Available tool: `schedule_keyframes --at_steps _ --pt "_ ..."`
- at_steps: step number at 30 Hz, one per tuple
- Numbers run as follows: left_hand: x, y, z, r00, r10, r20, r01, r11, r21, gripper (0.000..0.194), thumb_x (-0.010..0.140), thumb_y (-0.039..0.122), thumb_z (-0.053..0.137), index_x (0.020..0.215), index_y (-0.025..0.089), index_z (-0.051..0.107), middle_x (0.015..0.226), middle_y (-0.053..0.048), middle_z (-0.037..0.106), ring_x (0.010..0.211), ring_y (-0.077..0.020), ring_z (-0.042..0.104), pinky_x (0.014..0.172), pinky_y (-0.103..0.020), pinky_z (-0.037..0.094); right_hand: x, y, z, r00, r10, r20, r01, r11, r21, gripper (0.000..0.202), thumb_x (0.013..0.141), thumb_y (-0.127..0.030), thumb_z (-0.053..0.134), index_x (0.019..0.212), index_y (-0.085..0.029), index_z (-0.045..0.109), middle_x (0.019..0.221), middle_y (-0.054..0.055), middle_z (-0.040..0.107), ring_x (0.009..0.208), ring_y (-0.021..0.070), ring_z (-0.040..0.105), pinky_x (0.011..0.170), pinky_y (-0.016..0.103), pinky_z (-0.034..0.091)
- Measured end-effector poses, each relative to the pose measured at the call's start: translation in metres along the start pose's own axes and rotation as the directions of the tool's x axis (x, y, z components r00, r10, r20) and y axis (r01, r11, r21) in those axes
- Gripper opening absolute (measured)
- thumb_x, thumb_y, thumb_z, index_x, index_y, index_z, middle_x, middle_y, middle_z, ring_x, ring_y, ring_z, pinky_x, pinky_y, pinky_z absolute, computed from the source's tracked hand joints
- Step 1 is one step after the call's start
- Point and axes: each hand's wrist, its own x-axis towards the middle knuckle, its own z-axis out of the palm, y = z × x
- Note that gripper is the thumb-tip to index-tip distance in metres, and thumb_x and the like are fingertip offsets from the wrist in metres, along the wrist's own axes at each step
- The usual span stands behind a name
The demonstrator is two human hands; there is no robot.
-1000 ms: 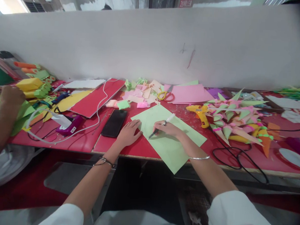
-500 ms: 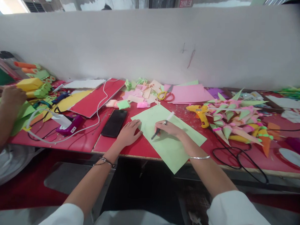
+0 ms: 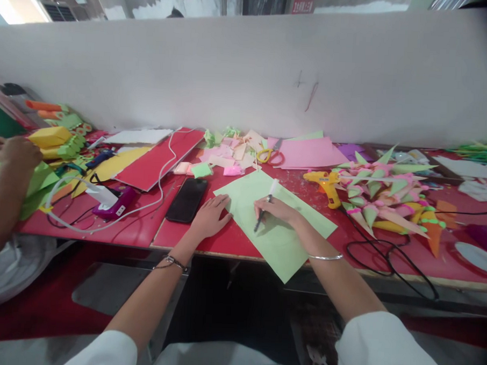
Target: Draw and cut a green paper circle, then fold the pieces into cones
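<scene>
A light green sheet of paper (image 3: 281, 248) lies turned cornerwise on the red table, one corner hanging over the front edge. My right hand (image 3: 278, 208) rests on it, fingers closed around a pen (image 3: 260, 222) with a dark lower part and a white upper end. The pen's tip points down at the paper near its middle; I cannot make out any line under it. My left hand (image 3: 213, 216) lies flat, fingers stretched, with the fingertips on the sheet's left corner. A black phone (image 3: 187, 200) sits just left of that hand.
Scissors (image 3: 271, 156) and pink sheets (image 3: 309, 153) lie behind the paper. On the right are a yellow glue gun (image 3: 326, 186), its black cord (image 3: 385, 253) and paper flowers (image 3: 380, 194). A purple power strip (image 3: 115, 204) and a red board (image 3: 159, 160) lie left, near another person's hand (image 3: 21, 154).
The pen has turned more upright in my right hand, and its tip has shifted slightly right and down on the paper. My left hand stays in place.
</scene>
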Motion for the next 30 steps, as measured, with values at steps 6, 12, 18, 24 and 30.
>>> schedule_keyframes --at_steps 6,12,18,24,30 --pt "-0.0002 0.0003 -0.0003 1.0 -0.004 0.005 0.004 1.0 0.002 0.05 0.085 0.039 0.036 0.129 0.015 0.039 0.136 -0.008 0.039 0.124 -0.0226 0.037 0.104 -0.038 0.028 0.0008 -0.0017 0.0011 1.0 -0.014 0.017 0.014 1.0 0.005 0.04 0.081 -0.047 0.045 0.065 -0.014 0.062 0.058 0.001 0.058 0.056 0.0109 0.054 0.062 0.026 0.043" --pt "-0.0002 0.001 -0.0009 1.0 -0.009 0.012 0.009 1.0 0.0 0.05 0.085 0.039 0.037 0.129 0.015 0.039 0.136 -0.008 0.039 0.124 -0.0225 0.037 0.103 -0.038 0.029 -0.0007 -0.0023 -0.0028 0.987 0.057 0.15 -0.057 0.998 -0.002 0.047 0.08 -0.047 0.046 0.05 -0.013 0.058 0.045 0.001 0.053 0.041 0.0095 0.048 0.048 0.025 0.039" --pt "-0.0003 0.0008 -0.0007 1.0 0.0 0.001 0.0 1.0 0.002 0.049 0.086 0.038 0.037 0.128 0.013 0.039 0.136 -0.009 0.039 0.124 -0.0223 0.036 0.104 -0.037 0.028 -0.0027 -0.0058 -0.002 0.994 0.015 0.107 -0.015 1.0 -0.005 0.039 0.082 -0.041 0.044 0.06 -0.013 0.061 0.06 0.003 0.059 0.054 0.0106 0.053 0.058 0.026 0.041" --pt "-0.0005 0.0 0.0002 1.0 0.009 -0.008 -0.009 1.0 0.013 0.05 0.086 0.038 0.038 0.128 0.013 0.039 0.135 -0.009 0.041 0.123 -0.0224 0.038 0.103 -0.037 0.03 -0.0011 -0.007 -0.0049 0.982 0.022 0.188 -0.01 0.998 -0.061 0.045 0.082 -0.04 0.045 0.046 -0.014 0.053 0.046 0.0 0.049 0.046 0.0092 0.044 0.052 0.025 0.036" --pt "-0.0002 -0.0002 0.0008 1.0 0.018 -0.019 -0.018 1.0 0.012 0.049 0.086 0.038 0.038 0.128 0.013 0.04 0.135 -0.009 0.041 0.123 -0.022 0.038 0.103 -0.037 0.03 -0.0038 -0.0079 -0.0049 0.987 -0.004 0.163 0.016 0.997 -0.069 0.044 0.085 -0.04 0.04 0.053 -0.013 0.056 0.051 0.0 0.05 0.051 0.0095 0.045 0.056 0.025 0.035"
